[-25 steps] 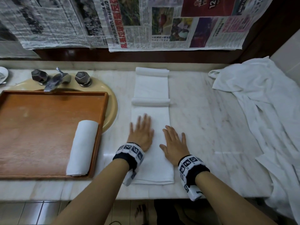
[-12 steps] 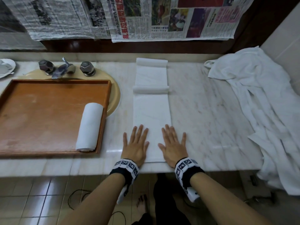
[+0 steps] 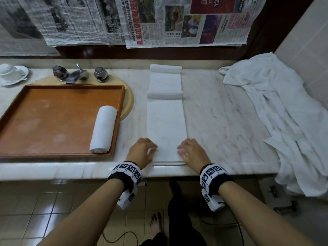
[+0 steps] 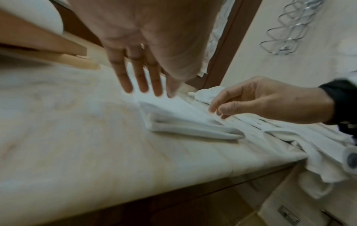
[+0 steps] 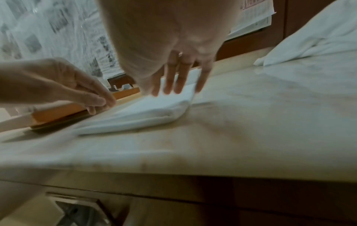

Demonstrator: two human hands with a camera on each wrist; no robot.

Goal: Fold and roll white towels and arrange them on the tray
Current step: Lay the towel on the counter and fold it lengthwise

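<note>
A long folded white towel [image 3: 166, 121] lies as a strip on the marble counter, running away from me, with a raised crease [image 3: 165, 95] across its far half. My left hand [image 3: 151, 150] is at the strip's near left corner and my right hand [image 3: 181, 151] at its near right corner. Both have bent fingers pinching the edge. In the wrist views the near end of the towel [image 4: 183, 116] [image 5: 146, 110] is slightly lifted off the counter. One rolled towel [image 3: 103, 129] lies along the right side of the wooden tray [image 3: 71, 87].
A heap of loose white towels [image 3: 284, 112] covers the counter's right end and hangs over its front. The tray sits over a sink with a faucet [image 3: 76, 75] behind it. A white dish [image 3: 12, 73] is at the far left. Tiled floor lies below the counter edge [image 3: 53, 169].
Both hands slid back along the towel to its near end. Their fingers went from flat on the cloth to bent at the two near corners.
</note>
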